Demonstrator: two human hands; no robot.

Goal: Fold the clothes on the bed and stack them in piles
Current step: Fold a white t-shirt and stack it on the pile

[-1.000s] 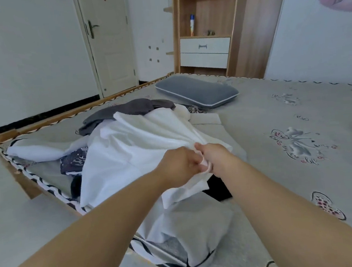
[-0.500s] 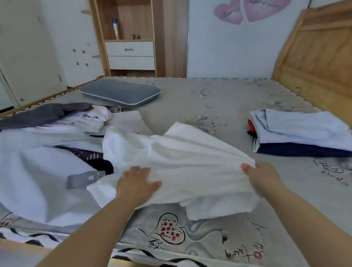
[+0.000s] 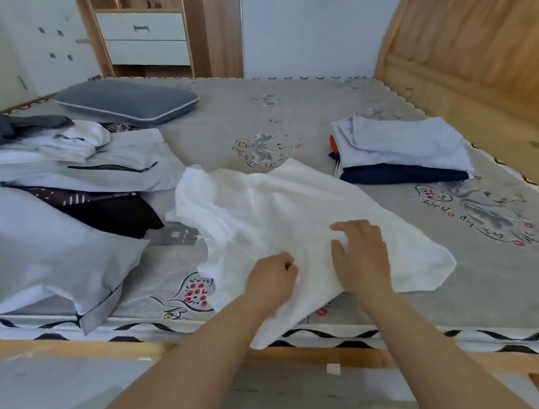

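A white garment (image 3: 281, 209) lies spread and rumpled on the bed (image 3: 286, 111), its near edge hanging over the front rail. My left hand (image 3: 273, 277) sits on the garment's near part with fingers curled into the cloth. My right hand (image 3: 360, 255) rests flat on it just to the right, fingers straight and spread. A heap of unfolded clothes (image 3: 64, 186), white, light grey and dark patterned, fills the left of the bed. A folded pile (image 3: 400, 150), pale blue over navy, sits at the right.
A grey pillow (image 3: 128, 99) lies at the back left of the bed. The wooden headboard (image 3: 475, 39) rises on the right. The wooden bed rail (image 3: 356, 356) runs along the front. A wooden shelf unit with white drawers (image 3: 146, 35) stands behind.
The white garment was pulled off the heap, carried right and laid on the bed. Both hands have come from its outer edges to its near middle, and the view has turned right and down.
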